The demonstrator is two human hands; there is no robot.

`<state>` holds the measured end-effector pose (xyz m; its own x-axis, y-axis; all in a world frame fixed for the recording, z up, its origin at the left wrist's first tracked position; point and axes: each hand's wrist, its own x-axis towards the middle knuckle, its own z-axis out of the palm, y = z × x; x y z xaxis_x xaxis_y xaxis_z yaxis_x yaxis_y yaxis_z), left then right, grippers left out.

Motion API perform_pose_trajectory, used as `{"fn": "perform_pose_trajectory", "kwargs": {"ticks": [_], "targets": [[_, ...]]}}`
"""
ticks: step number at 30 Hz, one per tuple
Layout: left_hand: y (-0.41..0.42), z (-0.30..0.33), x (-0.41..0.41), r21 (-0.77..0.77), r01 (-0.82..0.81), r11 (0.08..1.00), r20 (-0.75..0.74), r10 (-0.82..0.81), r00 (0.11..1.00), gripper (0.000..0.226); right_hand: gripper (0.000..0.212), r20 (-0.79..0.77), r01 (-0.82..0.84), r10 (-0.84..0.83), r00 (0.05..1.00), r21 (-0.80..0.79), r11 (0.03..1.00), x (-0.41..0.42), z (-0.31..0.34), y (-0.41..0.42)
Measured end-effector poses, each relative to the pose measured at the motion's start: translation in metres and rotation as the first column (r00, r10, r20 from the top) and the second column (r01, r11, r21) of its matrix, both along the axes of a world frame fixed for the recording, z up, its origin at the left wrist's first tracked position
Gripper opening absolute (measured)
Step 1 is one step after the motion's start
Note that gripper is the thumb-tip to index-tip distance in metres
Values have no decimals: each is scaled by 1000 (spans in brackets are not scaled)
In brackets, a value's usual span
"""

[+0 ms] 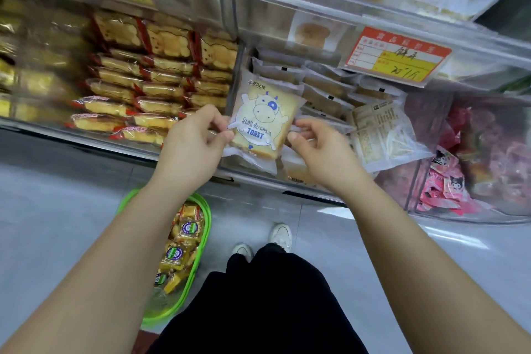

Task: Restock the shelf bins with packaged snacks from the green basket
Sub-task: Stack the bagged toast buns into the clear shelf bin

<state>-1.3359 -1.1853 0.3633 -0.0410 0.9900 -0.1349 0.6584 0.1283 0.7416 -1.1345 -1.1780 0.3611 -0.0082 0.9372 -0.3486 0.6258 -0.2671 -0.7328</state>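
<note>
Shelf bins [287,181] of clear plastic ran across the view, packed with wrapped cakes and pink packets, and the green basket [201,256] of yellow snack packs stood on the floor below the left forearm. Over the middle bin, the left hand [198,138] pinched the toast packet's [263,121] left edge upright, while the right hand [319,146], fingers curled, touched its right edge.
</note>
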Motion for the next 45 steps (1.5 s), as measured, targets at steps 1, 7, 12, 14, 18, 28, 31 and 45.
{"fn": "perform_pose_trajectory", "kwargs": {"ticks": [1,7,12,14,18,28,31,45], "targets": [[-3,-1,-4,29,-12,1000,63,10,998,24,28,14,-2,2,1000,11,1000,0,-1,2],[-13,-7,-28,98,-143,985,349,101,932,22,44,486,-465,416,769,-22,885,-17,-3,20],[-18,-16,-19,130,-27,991,379,-24,925,30,14,740,-557,395,544,-34,830,-33,-8,32],[-17,-19,-13,169,42,985,313,-94,945,28,3,721,-468,326,611,-4,884,-25,-9,40],[-11,-21,-4,274,351,895,-145,-323,935,18,27,613,-277,258,747,-65,959,-9,-20,56],[16,-2,10,38,118,992,187,-123,975,85,15,292,-288,301,908,-89,954,7,-12,56],[26,-1,12,64,277,959,-16,-276,961,57,28,124,-211,220,968,-85,974,13,-1,50],[22,-15,5,-10,629,778,-397,-580,711,46,20,362,-431,364,858,121,894,24,-25,-20]]}}
